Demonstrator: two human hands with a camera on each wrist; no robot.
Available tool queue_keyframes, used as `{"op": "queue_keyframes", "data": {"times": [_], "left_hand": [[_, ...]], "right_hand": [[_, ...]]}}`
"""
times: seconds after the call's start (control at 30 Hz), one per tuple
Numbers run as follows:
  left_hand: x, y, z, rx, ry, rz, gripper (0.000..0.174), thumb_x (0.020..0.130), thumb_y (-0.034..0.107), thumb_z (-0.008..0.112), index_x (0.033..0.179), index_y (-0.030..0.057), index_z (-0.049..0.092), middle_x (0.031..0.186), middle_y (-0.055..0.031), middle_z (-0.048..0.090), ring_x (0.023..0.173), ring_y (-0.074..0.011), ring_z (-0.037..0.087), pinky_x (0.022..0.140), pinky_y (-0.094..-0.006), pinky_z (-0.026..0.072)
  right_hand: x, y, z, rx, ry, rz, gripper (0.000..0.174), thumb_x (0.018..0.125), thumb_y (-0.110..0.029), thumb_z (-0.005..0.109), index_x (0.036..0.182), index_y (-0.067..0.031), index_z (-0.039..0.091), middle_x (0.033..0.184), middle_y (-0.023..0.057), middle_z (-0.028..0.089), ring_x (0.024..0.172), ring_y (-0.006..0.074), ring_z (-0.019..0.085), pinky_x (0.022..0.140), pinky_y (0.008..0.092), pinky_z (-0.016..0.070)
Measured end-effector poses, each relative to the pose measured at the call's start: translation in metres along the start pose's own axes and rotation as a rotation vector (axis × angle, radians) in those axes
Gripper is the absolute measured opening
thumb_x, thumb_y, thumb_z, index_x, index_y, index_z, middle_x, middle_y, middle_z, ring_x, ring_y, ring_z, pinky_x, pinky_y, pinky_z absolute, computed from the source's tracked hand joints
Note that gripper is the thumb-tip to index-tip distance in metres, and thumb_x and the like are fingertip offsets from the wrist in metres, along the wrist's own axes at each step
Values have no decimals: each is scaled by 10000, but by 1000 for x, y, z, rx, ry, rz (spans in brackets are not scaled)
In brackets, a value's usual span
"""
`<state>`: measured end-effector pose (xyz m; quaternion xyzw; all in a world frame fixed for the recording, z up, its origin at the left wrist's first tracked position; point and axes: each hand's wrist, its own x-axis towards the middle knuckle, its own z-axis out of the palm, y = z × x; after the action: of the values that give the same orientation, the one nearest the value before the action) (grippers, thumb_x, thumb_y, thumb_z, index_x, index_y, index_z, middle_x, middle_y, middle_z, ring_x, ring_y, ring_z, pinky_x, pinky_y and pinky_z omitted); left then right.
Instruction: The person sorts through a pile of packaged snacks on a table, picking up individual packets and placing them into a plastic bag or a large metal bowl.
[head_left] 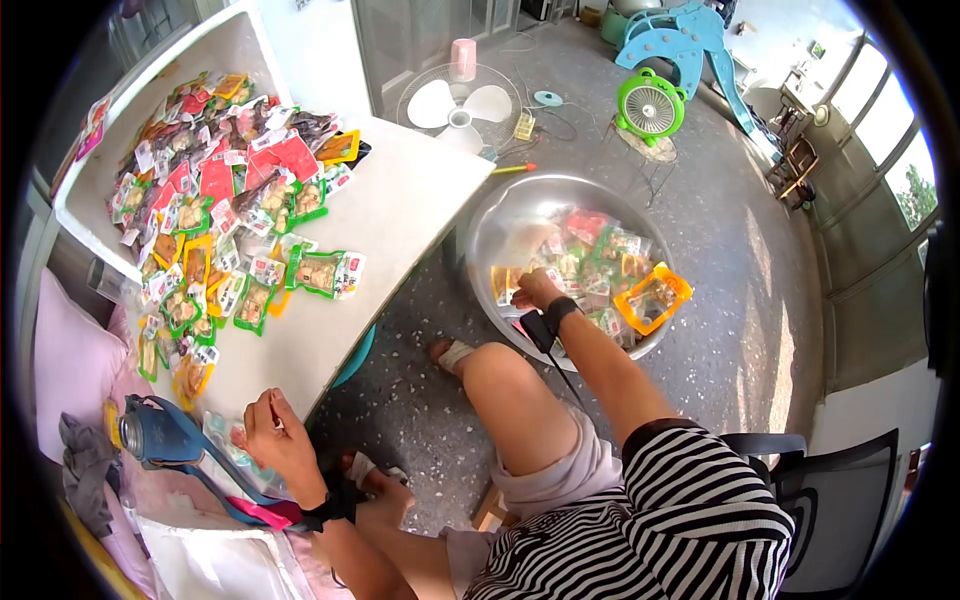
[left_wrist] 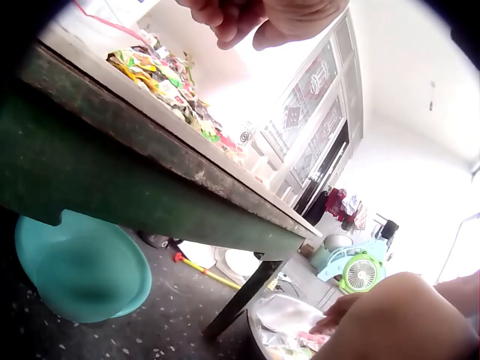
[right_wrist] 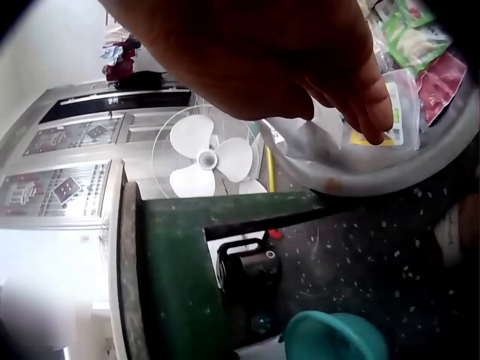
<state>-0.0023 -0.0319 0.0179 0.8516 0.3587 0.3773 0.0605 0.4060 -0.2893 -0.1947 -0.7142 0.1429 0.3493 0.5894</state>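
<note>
My right hand (head_left: 540, 290) reaches into a large metal basin (head_left: 490, 215) holding many small sealed snack packets. In the right wrist view its fingertips overlap a clear packet (right_wrist: 405, 112) with a white and yellow label, while the thumb stands apart from it. A yellow-edged packet (head_left: 654, 299) lies over the basin's right rim. Above the near end of the table (head_left: 390, 190) my left hand (head_left: 277, 437) hangs with loosely bent fingers and no visible object in them. A heap of packets (head_left: 215, 200) spills from a white foam box (head_left: 88, 225) onto the tabletop.
A blue bottle (head_left: 150, 432) and another white box (head_left: 215, 555) stand left of my left arm. Under the table sits a teal basin (left_wrist: 90, 266). Beyond the metal basin are a white-bladed fan (head_left: 459, 112), a green fan (head_left: 650, 106) and a blue slide (head_left: 680, 45).
</note>
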Motion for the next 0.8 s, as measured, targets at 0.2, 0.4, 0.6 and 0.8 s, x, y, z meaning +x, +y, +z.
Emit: {"op": "queue_keyframes", "data": {"times": [0.2, 0.4, 0.6, 0.8], "left_hand": [[5, 4, -5, -72, 72, 25, 127, 877, 115, 602, 818, 16, 656, 657, -109, 579, 565, -263, 541, 612, -379, 370], [5, -4, -14, 39, 115, 11, 81, 823, 98, 646, 791, 23, 641, 623, -91, 568, 538, -248, 522, 661, -376, 392], [-1, -24, -26, 136, 137, -217, 147, 769, 107, 695, 872, 17, 642, 772, -149, 586, 752, -346, 581, 742, -450, 465], [-6, -42, -45, 339, -223, -427, 488, 633, 287, 814, 985, 0, 639, 1078, -180, 566, 1022, -400, 515, 815, -461, 483]], "right_hand": [[-97, -35, 19, -205, -283, -256, 296, 898, -208, 565, 1066, 33, 597, 863, 162, 693, 658, 225, 692, 534, 337, 556], [-297, -161, 72, -126, -611, -789, 276, 953, -203, 560, 1107, 23, 602, 873, 110, 692, 719, 127, 661, 630, 230, 525], [-416, -187, 138, 67, -1066, -1057, 250, 969, -172, 528, 1084, 32, 615, 850, 113, 688, 635, 114, 642, 601, 221, 522], [-348, -121, 253, -144, -1130, -694, 218, 960, -192, 555, 1042, -3, 624, 810, 81, 670, 633, 104, 619, 582, 219, 508]]}}
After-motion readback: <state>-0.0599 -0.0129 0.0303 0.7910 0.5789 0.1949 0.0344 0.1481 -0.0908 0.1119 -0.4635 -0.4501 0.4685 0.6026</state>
